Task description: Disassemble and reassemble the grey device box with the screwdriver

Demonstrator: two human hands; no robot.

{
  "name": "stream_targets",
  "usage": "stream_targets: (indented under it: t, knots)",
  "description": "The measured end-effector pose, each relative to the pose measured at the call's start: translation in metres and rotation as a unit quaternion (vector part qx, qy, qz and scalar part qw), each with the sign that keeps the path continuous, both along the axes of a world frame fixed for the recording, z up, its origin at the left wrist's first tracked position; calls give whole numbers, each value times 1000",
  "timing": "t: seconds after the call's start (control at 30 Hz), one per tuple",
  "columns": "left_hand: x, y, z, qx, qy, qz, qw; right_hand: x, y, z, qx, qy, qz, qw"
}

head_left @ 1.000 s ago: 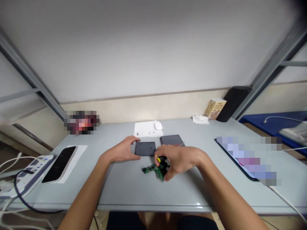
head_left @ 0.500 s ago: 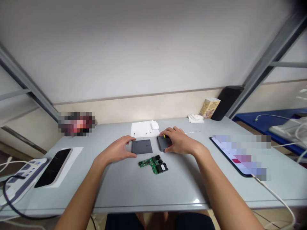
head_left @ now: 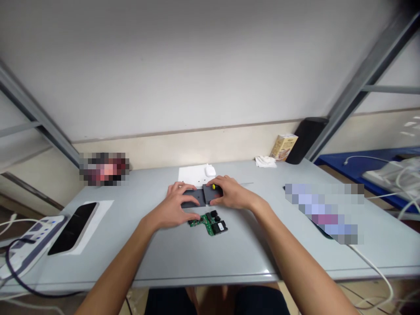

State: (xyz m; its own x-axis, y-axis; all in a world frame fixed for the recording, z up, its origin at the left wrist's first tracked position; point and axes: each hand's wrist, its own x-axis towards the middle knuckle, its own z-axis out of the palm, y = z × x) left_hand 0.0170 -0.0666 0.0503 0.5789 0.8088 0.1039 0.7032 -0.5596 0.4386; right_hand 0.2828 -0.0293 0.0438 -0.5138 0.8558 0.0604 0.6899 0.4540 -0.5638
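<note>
My left hand [head_left: 175,204] is spread over a flat dark grey panel [head_left: 193,204] lying on the table; its fingertips reach over the panel and its thumb points toward the circuit board. My right hand [head_left: 229,192] grips a small dark grey casing [head_left: 208,193] by its sides, right beside the panel's right end. A yellow end [head_left: 214,187] shows under the right fingers, and a thin metal shaft [head_left: 248,183] sticks out behind that hand, apparently one screwdriver. Nearer to me lies a green circuit board [head_left: 210,223] with black parts, close to my left thumb.
Behind the hands, a white paper sheet [head_left: 190,174] bears a white earbud case [head_left: 210,170] and several tiny dark screws. A phone [head_left: 74,229] and a power strip [head_left: 36,240] are at left. A tissue [head_left: 265,162], a carton [head_left: 284,148] and a black cylinder [head_left: 306,140] stand back right.
My right hand has moved left with the casing and the thin shaft, up to the panel. The left hand has shifted right from the panel's left edge to over it.
</note>
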Motion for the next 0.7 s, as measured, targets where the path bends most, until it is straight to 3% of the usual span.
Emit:
stream_targets:
  t: [0.2, 0.5, 0.7]
  knots:
    - [8, -5, -6, 0, 8, -30, 1000, 0, -2, 4, -11, 1, -7, 1000]
    - [-13, 12, -12, 89, 15, 12, 996, 5, -1, 5, -22, -27, -27, 999]
    - [-22, 14, -9, 46, 18, 13, 999, 6, 2, 1, -22, -13, -24, 999]
